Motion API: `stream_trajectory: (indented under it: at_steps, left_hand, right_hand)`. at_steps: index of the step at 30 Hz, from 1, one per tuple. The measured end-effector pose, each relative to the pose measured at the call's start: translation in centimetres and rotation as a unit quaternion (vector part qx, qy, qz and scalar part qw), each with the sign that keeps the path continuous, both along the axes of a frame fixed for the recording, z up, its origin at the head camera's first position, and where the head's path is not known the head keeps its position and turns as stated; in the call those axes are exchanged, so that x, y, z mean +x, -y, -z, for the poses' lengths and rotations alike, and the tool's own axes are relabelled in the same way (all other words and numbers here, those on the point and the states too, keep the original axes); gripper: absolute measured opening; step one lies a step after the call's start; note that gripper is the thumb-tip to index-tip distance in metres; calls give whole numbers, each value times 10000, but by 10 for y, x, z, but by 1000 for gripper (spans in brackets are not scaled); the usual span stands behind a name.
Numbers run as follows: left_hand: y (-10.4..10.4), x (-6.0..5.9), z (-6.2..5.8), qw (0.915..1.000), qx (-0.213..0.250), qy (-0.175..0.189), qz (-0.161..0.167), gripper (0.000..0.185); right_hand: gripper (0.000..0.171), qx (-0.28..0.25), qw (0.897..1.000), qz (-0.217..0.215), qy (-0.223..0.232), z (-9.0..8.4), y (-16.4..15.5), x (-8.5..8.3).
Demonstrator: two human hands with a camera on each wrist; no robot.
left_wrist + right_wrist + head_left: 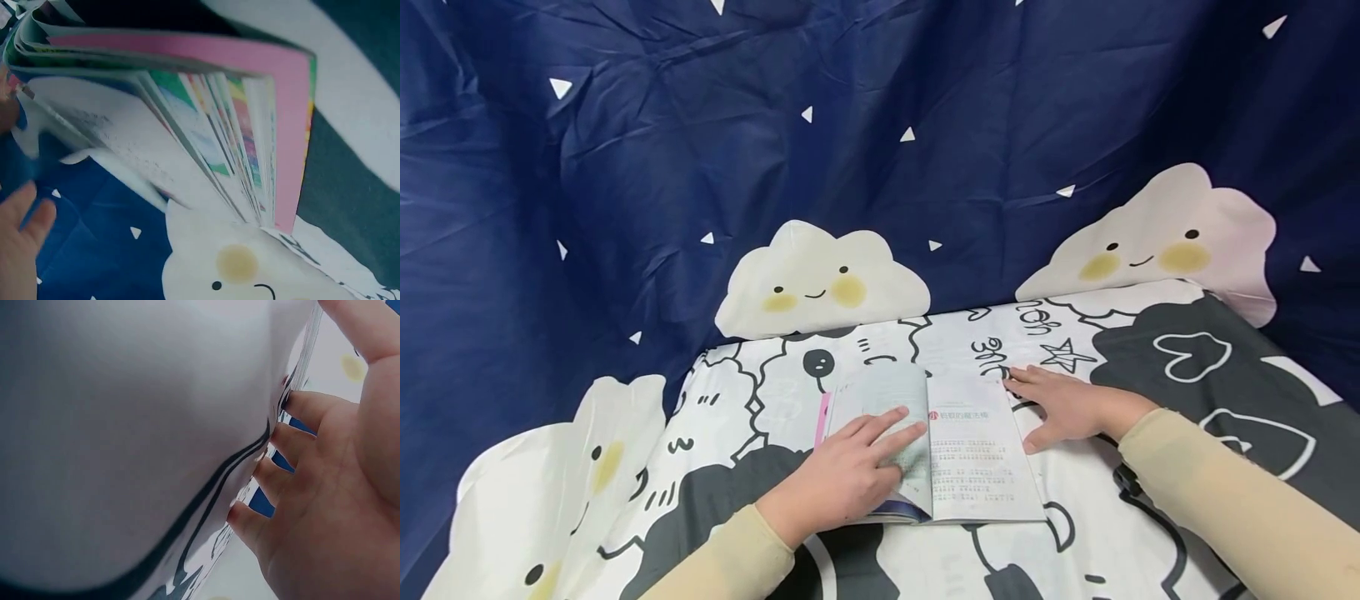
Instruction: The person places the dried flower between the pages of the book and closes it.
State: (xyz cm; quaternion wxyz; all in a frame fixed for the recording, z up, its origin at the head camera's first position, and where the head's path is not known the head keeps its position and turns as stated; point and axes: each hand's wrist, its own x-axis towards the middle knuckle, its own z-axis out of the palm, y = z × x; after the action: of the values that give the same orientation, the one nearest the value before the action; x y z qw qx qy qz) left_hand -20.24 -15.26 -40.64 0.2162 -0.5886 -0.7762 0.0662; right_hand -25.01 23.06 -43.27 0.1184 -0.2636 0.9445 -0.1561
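Cloud-print cloth drapes the tabletop [1150,533], with an open book [970,454] at its centre.
Left hand [842,479], fingers straight, presses the left-hand pages at 9 o'clock of the spine; right hand [1063,406] lies flat along the book's 3 o'clock edge. Pages seem mid-turn; next needs a fingertip lifting one leaf.

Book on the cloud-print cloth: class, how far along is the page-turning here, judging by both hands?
Done: the book lies open on the cloth, its printed right page flat. In hand: the left hand presses straight fingers on the left leaf, which curves up rather than lying flat; the right hand rests flat at the right page's outer edge. Left: that leaf has yet to settle. A thick stack of pages shows in the left wrist view.
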Motion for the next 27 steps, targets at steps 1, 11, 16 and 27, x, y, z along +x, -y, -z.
stream_trajectory:
  at_steps: [1, 11, 16, 27]
  left_hand:
    - [1, 0, 1, 9999, -52, 71, 65, 12]
    - [15, -4, 9, 9870, -1027, 1213, -228, 17]
    - [25, -9, 11, 9826, -1084, 1485, -277, 15]
    - [36, -11, 11, 9780, -1022, 1793, -311, 34]
  right_hand:
    - [108, 3, 10000, 2, -4, 0, 0, 0]
    - [108, -47, 10000, 39, 39, 1, -1, 1]
    - [109, -7, 9999, 81, 68, 1, 0, 1]
    - [109, -70, 9999, 29, 73, 0, 1, 0]
